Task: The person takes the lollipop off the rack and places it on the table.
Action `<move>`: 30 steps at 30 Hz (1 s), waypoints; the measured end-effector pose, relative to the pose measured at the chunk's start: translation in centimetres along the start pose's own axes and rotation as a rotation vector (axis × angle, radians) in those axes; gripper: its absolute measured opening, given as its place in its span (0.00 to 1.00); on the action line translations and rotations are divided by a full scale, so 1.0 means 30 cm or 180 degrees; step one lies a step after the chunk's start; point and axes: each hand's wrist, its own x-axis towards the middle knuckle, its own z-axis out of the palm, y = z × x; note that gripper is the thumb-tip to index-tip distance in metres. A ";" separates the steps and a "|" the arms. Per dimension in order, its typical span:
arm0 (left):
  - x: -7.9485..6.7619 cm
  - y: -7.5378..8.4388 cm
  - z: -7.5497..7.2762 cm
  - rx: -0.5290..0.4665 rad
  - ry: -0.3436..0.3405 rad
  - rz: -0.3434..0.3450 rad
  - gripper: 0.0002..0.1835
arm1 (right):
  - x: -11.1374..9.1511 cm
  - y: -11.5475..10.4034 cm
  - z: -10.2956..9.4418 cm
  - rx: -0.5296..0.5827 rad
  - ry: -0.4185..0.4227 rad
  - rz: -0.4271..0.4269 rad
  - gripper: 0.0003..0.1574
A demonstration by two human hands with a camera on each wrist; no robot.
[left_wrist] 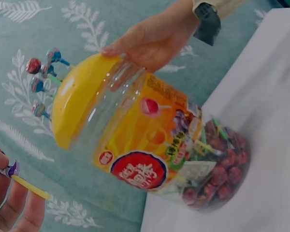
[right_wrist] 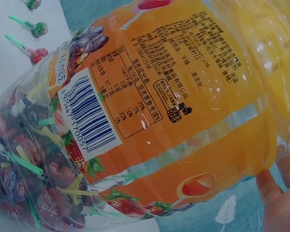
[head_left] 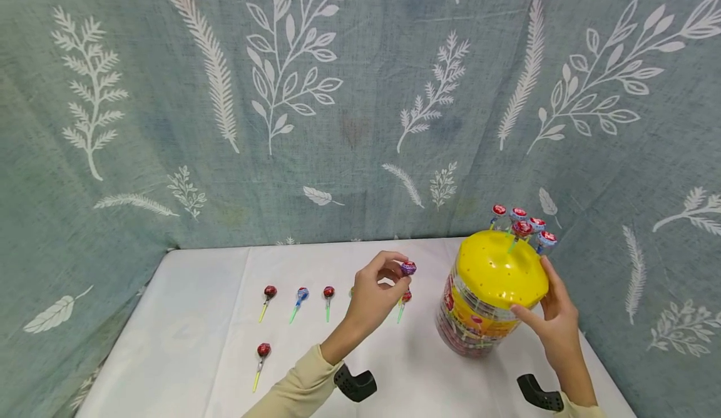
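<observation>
My left hand (head_left: 368, 290) pinches a purple-wrapped lollipop (head_left: 408, 268) by its head, to the left of a large clear candy jar (head_left: 479, 318). Its yellow stick (left_wrist: 31, 187) points toward the jar in the left wrist view. The jar has a domed yellow lid (head_left: 496, 268) with small holes, and several lollipops (head_left: 521, 228) stand in its far right part. My right hand (head_left: 557, 324) grips the jar's right side just under the lid, thumb at the front. An orange label wraps the jar, and many red-wrapped lollipops (left_wrist: 224, 176) lie inside at the bottom.
On the white tabletop (head_left: 197, 318), several lollipops form a row left of the jar, including a blue one (head_left: 302, 294) and a red one (head_left: 329, 293). Another red lollipop (head_left: 263, 350) lies nearer me. A patterned green curtain (head_left: 349, 124) hangs behind.
</observation>
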 end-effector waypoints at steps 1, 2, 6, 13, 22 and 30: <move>-0.005 -0.003 -0.006 0.0016 0.0003 -0.0021 0.14 | 0.000 0.001 -0.001 0.0014 0.0008 -0.0008 0.58; -0.011 -0.006 -0.013 0.0029 0.0006 -0.0041 0.14 | -0.001 0.000 -0.001 0.0018 0.0021 -0.0001 0.58; -0.037 -0.023 -0.041 0.0030 0.0015 -0.0133 0.13 | 0.000 0.002 -0.003 0.0051 0.0007 -0.0050 0.58; -0.092 -0.064 -0.100 0.0046 0.0148 -0.0436 0.14 | 0.001 0.009 -0.004 0.0082 -0.0007 -0.0081 0.58; -0.156 -0.199 -0.176 0.0084 0.0319 -0.0690 0.15 | 0.001 0.013 -0.003 0.0126 0.0001 -0.0109 0.58; -0.212 -0.305 -0.235 0.0131 0.0463 -0.1019 0.15 | -0.003 0.005 0.001 0.0158 0.0007 -0.0077 0.57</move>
